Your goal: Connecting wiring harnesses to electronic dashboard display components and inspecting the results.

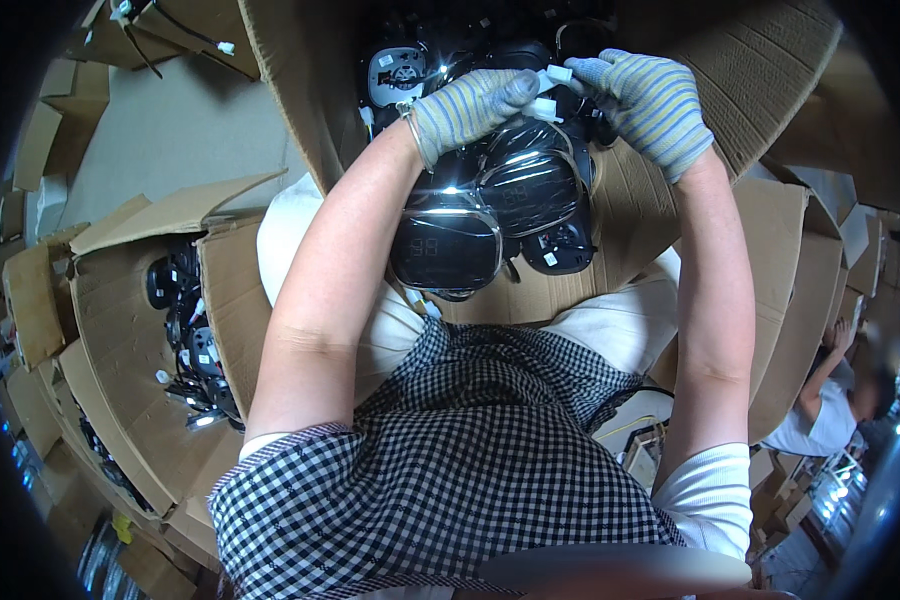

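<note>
Both my hands wear grey gloves striped yellow and blue and meet over an open cardboard box. My left hand (475,108) is closed, its fingertips at a small white plug connector (544,109). Across from it, my right hand (655,105) pinches at a second white connector (559,74); its inner fingers are partly hidden. Below them lie dark display units, one at the left (446,248) and one wrapped in clear film (530,190). A black round-cornered unit (560,248) sits beside these.
The box's cardboard flap (760,80) rises at the right. More black units (398,75) fill its far end. Another carton (130,370) at the left holds several black parts with cables (195,340). A co-worker (825,400) is at the far right.
</note>
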`<state>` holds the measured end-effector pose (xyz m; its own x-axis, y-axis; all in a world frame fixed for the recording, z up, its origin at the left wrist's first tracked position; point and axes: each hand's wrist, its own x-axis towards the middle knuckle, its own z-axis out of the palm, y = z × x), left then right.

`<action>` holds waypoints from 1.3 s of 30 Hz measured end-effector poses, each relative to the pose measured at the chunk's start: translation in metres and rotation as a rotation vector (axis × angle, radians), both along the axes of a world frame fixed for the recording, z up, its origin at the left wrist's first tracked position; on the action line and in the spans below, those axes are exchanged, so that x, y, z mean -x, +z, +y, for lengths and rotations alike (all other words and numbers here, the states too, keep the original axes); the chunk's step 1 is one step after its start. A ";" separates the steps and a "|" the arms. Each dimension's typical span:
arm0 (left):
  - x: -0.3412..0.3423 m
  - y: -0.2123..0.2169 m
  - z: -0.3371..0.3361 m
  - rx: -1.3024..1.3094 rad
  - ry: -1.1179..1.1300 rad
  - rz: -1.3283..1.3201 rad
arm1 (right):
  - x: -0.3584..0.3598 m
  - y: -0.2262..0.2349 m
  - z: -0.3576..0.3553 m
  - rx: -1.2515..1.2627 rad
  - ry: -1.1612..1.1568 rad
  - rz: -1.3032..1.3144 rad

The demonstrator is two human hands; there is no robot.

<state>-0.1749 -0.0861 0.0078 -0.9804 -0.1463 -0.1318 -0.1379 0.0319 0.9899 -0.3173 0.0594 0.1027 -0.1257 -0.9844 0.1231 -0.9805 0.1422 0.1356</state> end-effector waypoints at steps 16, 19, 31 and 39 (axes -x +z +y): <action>0.007 -0.004 0.007 -0.489 -0.037 -0.079 | 0.014 -0.019 0.005 -0.085 0.179 -0.684; 0.004 -0.015 0.006 -0.408 -0.027 -0.084 | 0.010 -0.032 0.006 -0.072 0.123 -0.652; -0.005 -0.002 0.000 -0.494 -0.178 -0.221 | 0.005 -0.049 0.014 -0.024 -0.083 -0.726; -0.002 -0.012 -0.001 -0.403 -0.177 -0.188 | 0.000 -0.051 0.013 0.006 -0.104 -0.756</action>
